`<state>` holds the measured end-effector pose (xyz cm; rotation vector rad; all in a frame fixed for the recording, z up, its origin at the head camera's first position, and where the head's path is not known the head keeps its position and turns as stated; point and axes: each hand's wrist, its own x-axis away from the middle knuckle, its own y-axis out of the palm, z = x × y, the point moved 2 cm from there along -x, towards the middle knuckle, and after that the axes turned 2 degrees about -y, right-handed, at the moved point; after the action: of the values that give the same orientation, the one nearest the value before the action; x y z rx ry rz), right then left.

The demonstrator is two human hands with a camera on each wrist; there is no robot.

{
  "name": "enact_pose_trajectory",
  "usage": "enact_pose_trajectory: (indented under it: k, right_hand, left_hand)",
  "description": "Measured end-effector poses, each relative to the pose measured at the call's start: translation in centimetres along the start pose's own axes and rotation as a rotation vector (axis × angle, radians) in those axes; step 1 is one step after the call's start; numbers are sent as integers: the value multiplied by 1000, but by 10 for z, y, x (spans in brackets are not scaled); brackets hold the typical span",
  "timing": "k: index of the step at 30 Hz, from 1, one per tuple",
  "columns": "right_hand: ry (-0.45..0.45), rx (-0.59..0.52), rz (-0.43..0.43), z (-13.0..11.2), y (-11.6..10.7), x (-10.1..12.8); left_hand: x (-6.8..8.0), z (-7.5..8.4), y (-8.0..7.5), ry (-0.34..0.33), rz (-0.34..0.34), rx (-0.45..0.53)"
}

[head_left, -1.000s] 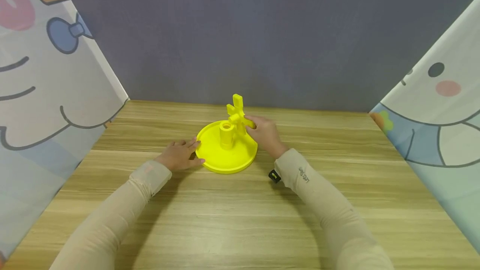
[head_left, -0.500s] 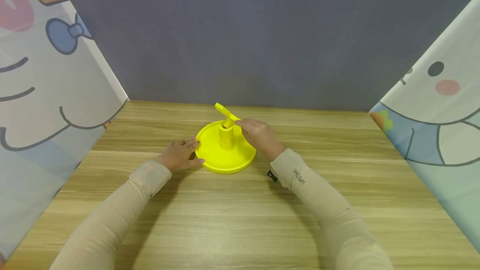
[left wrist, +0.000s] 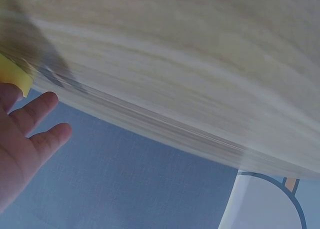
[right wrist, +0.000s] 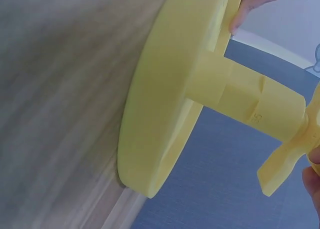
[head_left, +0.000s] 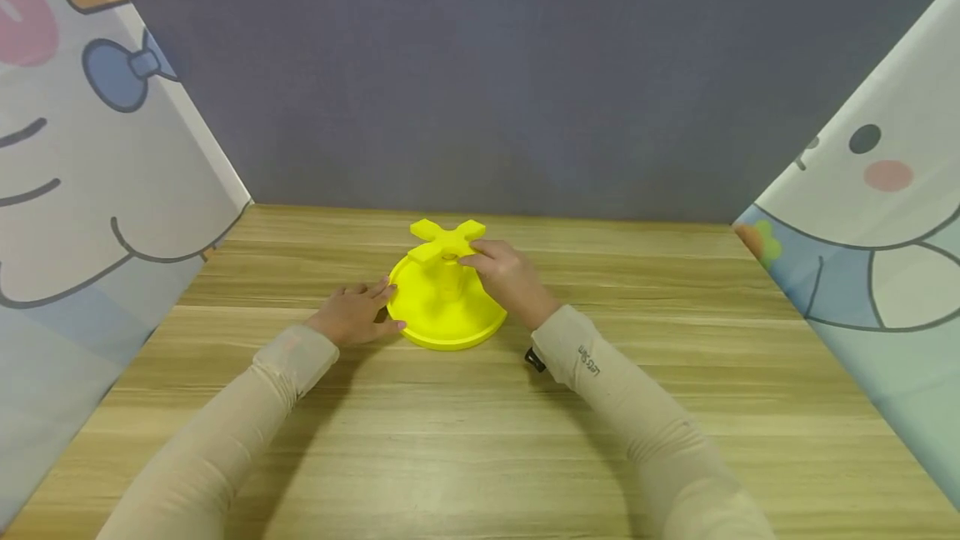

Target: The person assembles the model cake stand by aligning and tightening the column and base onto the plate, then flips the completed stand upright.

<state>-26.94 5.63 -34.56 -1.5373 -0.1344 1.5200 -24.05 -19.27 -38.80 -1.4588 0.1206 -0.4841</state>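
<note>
Yellow cross-shaped piece [head_left: 446,239] sits flat atop the post [head_left: 449,279] of a round yellow base [head_left: 447,303], mid-table. Right hand [head_left: 507,277] pinches one arm of the cross; left hand [head_left: 355,312] rests relaxed, fingers straight against the base's left rim. Right wrist view shows the post [right wrist: 250,105] has a stepped collar with small embossed marks (unreadable), hidden from the head view. Smooth matte plastic throughout. Wood-grain table [head_left: 465,432], grey fabric backdrop [head_left: 480,73], cartoon-print side panels [head_left: 82,173].
</note>
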Motion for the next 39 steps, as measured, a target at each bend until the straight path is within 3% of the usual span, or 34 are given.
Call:
enact_pose_trajectory:
  k: [6,15,22,27,34,37,39]
  right_hand:
    - [3,-12,19,-2,3,2]
    - [45,-34,-31,-1,-4,8]
    - [53,-84,-32,-5,1,13]
    - [238,-230,-14,-5,2,14]
    - [654,-514,-92,-3,0,13]
    - [714,-542,-98,-3,-1,12]
    - [689,-524,-92,-5,-1,11]
  left_hand:
    - [0,-1,1,-3,-3,-4]
    - [-6,4,-6,10,11,-15]
    - [-2,0,2,0,1,-21]
    - [-3,-2,4,6,15,7]
    - [-4,-2,2,3,1,-2]
    - [-3,-1,1,-1,-13,-4]
    - [-1,0,0,-5,-19,-3]
